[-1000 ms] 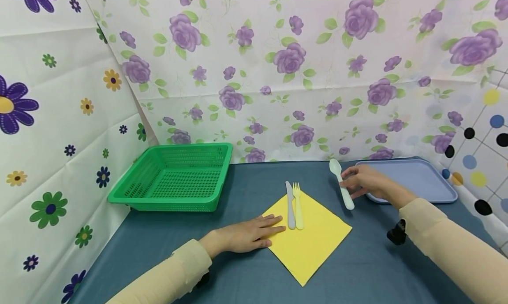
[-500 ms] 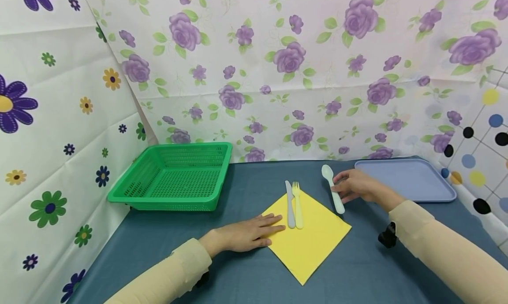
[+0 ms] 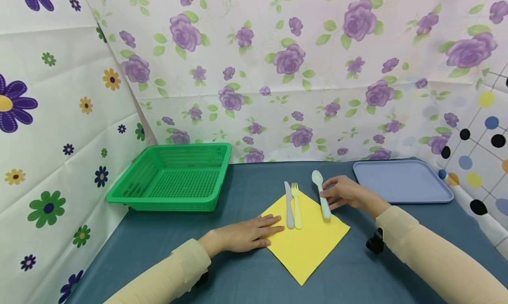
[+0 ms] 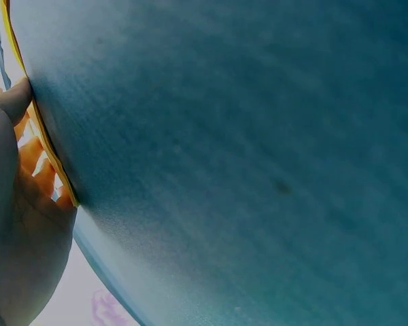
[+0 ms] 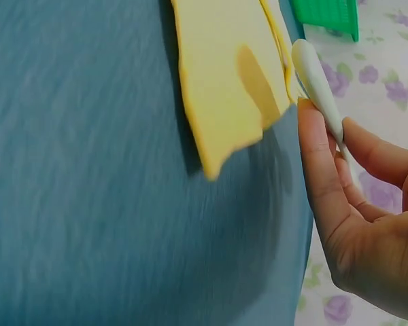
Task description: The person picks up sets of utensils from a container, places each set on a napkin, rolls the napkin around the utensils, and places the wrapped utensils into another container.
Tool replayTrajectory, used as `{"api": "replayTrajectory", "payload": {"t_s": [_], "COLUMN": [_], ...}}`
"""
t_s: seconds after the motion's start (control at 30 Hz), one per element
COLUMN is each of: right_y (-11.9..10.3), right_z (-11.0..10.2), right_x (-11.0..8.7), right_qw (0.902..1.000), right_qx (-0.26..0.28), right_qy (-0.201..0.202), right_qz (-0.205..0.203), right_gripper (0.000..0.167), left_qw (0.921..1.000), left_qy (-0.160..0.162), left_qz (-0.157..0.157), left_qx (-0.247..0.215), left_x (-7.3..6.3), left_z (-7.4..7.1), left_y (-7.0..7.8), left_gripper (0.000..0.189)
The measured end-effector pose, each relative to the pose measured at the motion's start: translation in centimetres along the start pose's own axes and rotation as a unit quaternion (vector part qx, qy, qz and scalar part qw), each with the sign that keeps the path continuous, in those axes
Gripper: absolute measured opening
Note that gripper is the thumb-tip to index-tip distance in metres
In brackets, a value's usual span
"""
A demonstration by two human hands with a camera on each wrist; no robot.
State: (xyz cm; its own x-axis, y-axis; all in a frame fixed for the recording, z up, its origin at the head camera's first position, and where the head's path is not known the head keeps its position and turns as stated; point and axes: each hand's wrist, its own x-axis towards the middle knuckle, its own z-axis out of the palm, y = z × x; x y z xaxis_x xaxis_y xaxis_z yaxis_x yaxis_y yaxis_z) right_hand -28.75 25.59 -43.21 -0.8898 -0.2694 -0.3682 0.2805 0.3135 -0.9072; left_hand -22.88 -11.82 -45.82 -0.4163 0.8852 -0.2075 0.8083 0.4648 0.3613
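In the head view a yellow napkin lies turned like a diamond on the blue tabletop. A grey knife and a pale yellow fork rest side by side on it, their upper ends past its edge. My left hand lies with straight, spread fingers on the napkin's left corner. My right hand pinches a pale green spoon by its handle, bowl pointing away, over the napkin's upper right edge. In the right wrist view, thumb and fingers grip the spoon handle above the table.
A green perforated basket stands at the back left. At the back right lies a light blue tray. Flowered cloth hangs behind the table and along the left side.
My right hand has carried the spoon leftward and a little nearer, from beside the tray to over the napkin's edge. My left hand, the knife and the fork have kept their places.
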Motion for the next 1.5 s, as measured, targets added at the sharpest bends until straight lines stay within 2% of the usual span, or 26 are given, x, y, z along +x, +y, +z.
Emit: {"api": "replayTrajectory", "payload": {"t_s": [0.33,0.83,1.27,1.5], "right_y": [-0.3,-0.4,-0.2,-0.1], "right_z": [2.3,5.1,6.5,6.8], "right_x": [0.4,1.3,1.4,1.3], "right_qw": [0.9998,0.9996,0.9988,0.9985], "right_qx": [0.006,0.018,-0.003,-0.017], "right_qy": [0.016,0.017,0.047,0.05], "right_qz": [0.005,0.01,0.014,0.017], "right_gripper": [0.04,0.028,0.023,0.021], "left_qw": [1.0,0.9999,0.9999,0.9999], "left_qy": [0.001,-0.001,0.003,0.003], "left_qz": [-0.008,-0.014,-0.004,-0.003], "left_qx": [-0.001,-0.008,-0.01,-0.01], "left_x": [-0.2,-0.2,0.0,0.1], "left_z": [-0.2,0.1,0.1,0.1], "left_y": [0.3,0.0,-0.1,0.0], "left_gripper": [0.056,0.056,0.056,0.055]}}
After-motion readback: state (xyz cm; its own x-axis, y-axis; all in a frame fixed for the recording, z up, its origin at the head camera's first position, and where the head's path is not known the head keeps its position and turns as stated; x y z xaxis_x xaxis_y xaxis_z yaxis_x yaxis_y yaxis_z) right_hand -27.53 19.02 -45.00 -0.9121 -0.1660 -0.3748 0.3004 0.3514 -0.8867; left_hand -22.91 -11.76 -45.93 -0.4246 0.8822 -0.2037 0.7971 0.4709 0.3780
